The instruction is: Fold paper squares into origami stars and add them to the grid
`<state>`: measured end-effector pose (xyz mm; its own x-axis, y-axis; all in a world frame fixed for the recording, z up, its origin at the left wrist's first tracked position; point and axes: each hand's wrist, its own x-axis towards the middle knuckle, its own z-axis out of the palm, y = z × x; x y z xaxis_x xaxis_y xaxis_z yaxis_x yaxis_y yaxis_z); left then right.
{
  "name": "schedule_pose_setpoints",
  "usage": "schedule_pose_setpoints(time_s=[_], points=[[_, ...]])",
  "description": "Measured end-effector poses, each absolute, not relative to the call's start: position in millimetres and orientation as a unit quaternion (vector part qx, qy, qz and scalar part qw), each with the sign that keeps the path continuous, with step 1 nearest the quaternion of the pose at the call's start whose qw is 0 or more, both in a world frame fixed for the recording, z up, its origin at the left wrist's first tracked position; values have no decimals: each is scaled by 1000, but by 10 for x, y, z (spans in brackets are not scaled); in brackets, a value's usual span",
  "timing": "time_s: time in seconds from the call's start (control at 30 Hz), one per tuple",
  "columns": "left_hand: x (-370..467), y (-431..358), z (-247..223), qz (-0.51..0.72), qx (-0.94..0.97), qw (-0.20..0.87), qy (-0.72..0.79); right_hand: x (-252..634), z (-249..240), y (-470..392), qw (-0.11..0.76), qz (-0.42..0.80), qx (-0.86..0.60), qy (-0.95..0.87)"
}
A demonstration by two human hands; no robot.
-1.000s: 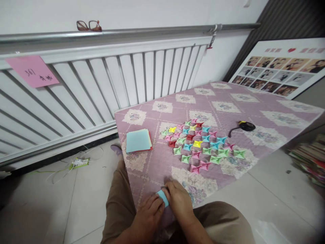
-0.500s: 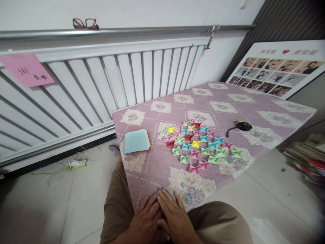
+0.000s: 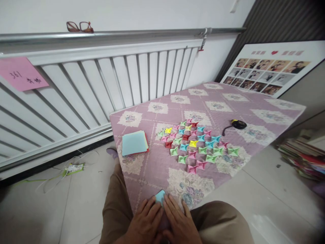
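A small light blue paper (image 3: 160, 196) lies at the near corner of the cloth-covered table, its lower part hidden by the hands. My left hand (image 3: 147, 218) rests flat with fingers stretched over the paper's left side. Beside it, my right hand (image 3: 179, 217) lies on the right side, fingers extended, fingertips touching the paper's edge. A stack of square papers (image 3: 134, 143), light blue on top, sits on the left of the table. Several small folded paper pieces (image 3: 193, 143) in pink, green, blue, yellow and red stand in rows mid-table.
A black and yellow object (image 3: 238, 124) with a strap lies right of the folded pieces. The patterned tablecloth (image 3: 144, 176) borders a white radiator (image 3: 132, 78). Glasses (image 3: 80, 27) rest on the pipe. A power strip (image 3: 74, 168) is on the floor, piled papers (image 3: 302, 152) at the right.
My hands have drawn slightly apart and down, and the light blue paper now shows between the fingertips. The whole view has shifted a little.
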<state>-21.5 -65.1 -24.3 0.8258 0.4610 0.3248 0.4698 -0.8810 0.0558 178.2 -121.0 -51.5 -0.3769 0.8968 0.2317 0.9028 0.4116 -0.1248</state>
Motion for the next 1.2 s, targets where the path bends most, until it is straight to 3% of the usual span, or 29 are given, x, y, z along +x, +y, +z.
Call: schedule_pose_setpoints(time_s=[0.13,0.3,0.53,0.73,0.93,1.07,1.2], points=[[-222,-659,-291,-188,-950,-1,-249,1839,-599,-1303,138,-34,-568,-810],[-235,-686,-298,-176,-949,-37,-260,1852,-447,-1227,138,23,-589,-796],[-255,-701,-314,-134,-945,-110,-279,1706,-217,-945,217,82,-692,-684],[-260,-693,-287,-138,-932,-178,-283,1607,-128,-882,231,101,-722,-645],[-125,-426,-140,-170,-858,-267,-404,1588,-124,-890,244,107,-729,-630],[36,-175,44,-74,-835,-314,-445,1578,-136,-889,250,113,-733,-623],[107,-77,109,-54,-838,-316,-442,1571,-131,-896,259,113,-731,-621]])
